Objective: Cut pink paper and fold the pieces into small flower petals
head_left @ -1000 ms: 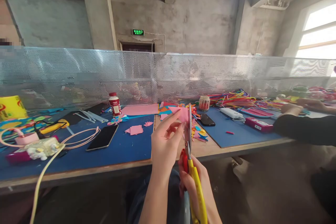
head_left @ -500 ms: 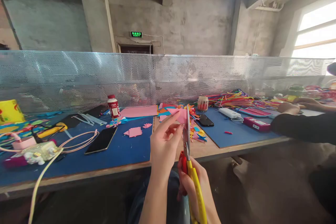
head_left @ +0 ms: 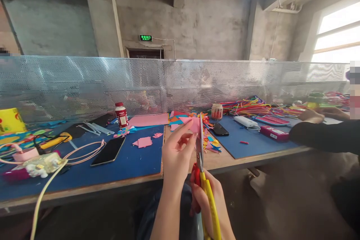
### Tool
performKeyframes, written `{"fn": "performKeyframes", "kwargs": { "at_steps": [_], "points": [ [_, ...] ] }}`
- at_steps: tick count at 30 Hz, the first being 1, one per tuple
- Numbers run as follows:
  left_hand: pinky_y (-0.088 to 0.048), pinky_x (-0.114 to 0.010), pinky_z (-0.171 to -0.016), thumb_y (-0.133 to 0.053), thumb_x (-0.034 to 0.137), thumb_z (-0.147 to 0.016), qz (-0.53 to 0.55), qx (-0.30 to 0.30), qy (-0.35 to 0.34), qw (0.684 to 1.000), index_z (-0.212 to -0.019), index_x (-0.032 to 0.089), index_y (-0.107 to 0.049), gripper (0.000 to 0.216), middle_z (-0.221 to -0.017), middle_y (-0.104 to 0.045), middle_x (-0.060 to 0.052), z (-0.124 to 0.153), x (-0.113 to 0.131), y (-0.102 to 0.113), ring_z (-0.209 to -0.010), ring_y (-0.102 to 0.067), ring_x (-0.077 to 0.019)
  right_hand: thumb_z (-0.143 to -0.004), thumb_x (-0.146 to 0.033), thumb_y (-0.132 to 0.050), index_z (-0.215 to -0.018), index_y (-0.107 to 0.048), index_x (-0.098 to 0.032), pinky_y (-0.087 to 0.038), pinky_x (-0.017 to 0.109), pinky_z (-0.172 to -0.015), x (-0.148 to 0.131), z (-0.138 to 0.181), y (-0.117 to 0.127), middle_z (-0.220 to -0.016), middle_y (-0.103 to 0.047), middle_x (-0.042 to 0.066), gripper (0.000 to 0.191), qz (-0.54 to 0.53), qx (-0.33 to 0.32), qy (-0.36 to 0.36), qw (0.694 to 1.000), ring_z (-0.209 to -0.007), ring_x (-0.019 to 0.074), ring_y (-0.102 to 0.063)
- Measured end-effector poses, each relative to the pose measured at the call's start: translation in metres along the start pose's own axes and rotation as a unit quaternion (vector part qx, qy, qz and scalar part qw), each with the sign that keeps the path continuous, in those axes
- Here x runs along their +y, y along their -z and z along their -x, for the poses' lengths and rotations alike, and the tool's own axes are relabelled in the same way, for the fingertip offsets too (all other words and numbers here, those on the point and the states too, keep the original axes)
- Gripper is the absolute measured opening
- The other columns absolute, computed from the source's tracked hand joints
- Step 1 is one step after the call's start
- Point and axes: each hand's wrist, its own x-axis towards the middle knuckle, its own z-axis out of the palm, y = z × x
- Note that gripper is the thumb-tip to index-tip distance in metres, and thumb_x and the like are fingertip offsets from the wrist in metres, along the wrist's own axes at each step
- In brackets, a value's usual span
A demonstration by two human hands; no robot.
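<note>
Pink paper is pinched between thumb and fingertips of the left hand, held up over the near edge of the surface, with the scissors standing upright against its right side. The right hand, just below the left, is wrapped around the red and yellow handles. The paper looks mostly whole, so the cutting seems under way but unfinished, while cut pink pieces lie on the blue mat beyond the left hand.
</note>
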Motion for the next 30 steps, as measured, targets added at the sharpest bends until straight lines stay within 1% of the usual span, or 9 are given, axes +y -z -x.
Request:
{"fn": "performKeyframes", "kwargs": {
  "at_steps": [4, 9, 16, 21, 23, 26, 30],
  "points": [
    [-0.051, -0.028, -0.07, -0.058, 0.023, -0.075, -0.007, -0.002, 0.004, 1.0, -0.112, 0.029, -0.058, 0.037, -0.099, -0.065, -0.003, 0.0, 0.001, 0.0, -0.075, -0.059, -0.0124, -0.069, -0.033, -0.051, -0.063, -0.041, -0.019, -0.028, 0.017, -0.03, 0.003, -0.001, 0.001, -0.04, -0.036, -0.009, 0.018, 0.009, 0.005, 0.005, 1.0, -0.03, 0.0057, -0.035],
    [-0.051, -0.027, -0.069, -0.057, 0.022, -0.075, -0.008, -0.002, 0.005, 1.0, -0.113, 0.027, -0.057, 0.039, -0.098, -0.066, -0.004, 0.0, 0.001, 0.0, -0.074, -0.059, -0.0125, -0.069, -0.033, -0.051, -0.063, -0.042, -0.019, -0.031, 0.018, -0.029, 0.005, -0.003, 0.004, -0.039, -0.037, -0.009, 0.018, 0.018, -0.023, -0.006, 1.0, -0.029, 0.0066, -0.036],
    [-0.051, -0.027, -0.074, -0.058, 0.024, -0.074, -0.002, -0.003, 0.014, 1.0, -0.109, 0.025, -0.06, 0.035, -0.107, -0.063, -0.005, -0.002, 0.0, 0.002, -0.079, -0.059, -0.0124, -0.069, -0.034, -0.051, -0.061, -0.04, -0.019, -0.029, 0.017, -0.029, 0.005, -0.001, 0.002, -0.037, -0.035, -0.009, 0.019, 0.015, -0.005, -0.004, 1.0, -0.029, 0.0056, -0.032],
    [-0.05, -0.026, -0.073, -0.059, 0.025, -0.074, 0.009, 0.0, 0.022, 1.0, -0.109, 0.024, -0.06, 0.035, -0.105, -0.064, -0.005, -0.003, -0.005, 0.001, -0.079, -0.059, -0.012, -0.069, -0.034, -0.051, -0.062, -0.039, -0.02, -0.03, 0.017, -0.026, 0.011, -0.004, 0.002, -0.036, -0.035, -0.009, 0.02, 0.022, -0.014, -0.009, 1.0, -0.026, 0.0064, -0.034],
    [-0.05, -0.026, -0.074, -0.059, 0.025, -0.074, 0.019, -0.004, 0.024, 1.0, -0.11, 0.023, -0.06, 0.036, -0.105, -0.064, -0.006, -0.003, -0.007, 0.001, -0.08, -0.06, -0.0122, -0.07, -0.035, -0.05, -0.061, -0.038, -0.02, -0.031, 0.017, -0.026, 0.012, -0.005, 0.002, -0.037, -0.035, -0.009, 0.021, 0.028, -0.007, -0.01, 1.0, -0.026, 0.0063, -0.034],
    [-0.049, -0.026, -0.074, -0.06, 0.026, -0.073, 0.025, -0.008, 0.038, 0.999, -0.11, 0.022, -0.059, 0.038, -0.1, -0.066, -0.006, -0.007, -0.01, 0.0, -0.078, -0.06, -0.0123, -0.071, -0.037, -0.049, -0.06, -0.037, -0.02, -0.029, 0.017, -0.024, 0.011, -0.008, 0.0, -0.037, -0.035, -0.01, 0.023, 0.021, 0.012, -0.032, 0.999, -0.024, 0.0059, -0.034],
    [-0.048, -0.027, -0.073, -0.061, 0.027, -0.071, 0.034, -0.012, 0.063, 0.997, -0.111, 0.022, -0.059, 0.04, -0.091, -0.067, -0.005, -0.021, -0.02, 0.0, -0.077, -0.06, -0.0125, -0.074, -0.043, -0.046, -0.059, -0.034, -0.021, -0.027, 0.017, -0.022, 0.01, -0.017, 0.0, -0.032, -0.032, -0.01, 0.03, 0.016, -0.004, -0.073, 0.997, -0.02, 0.0067, -0.032]
  ]
}}
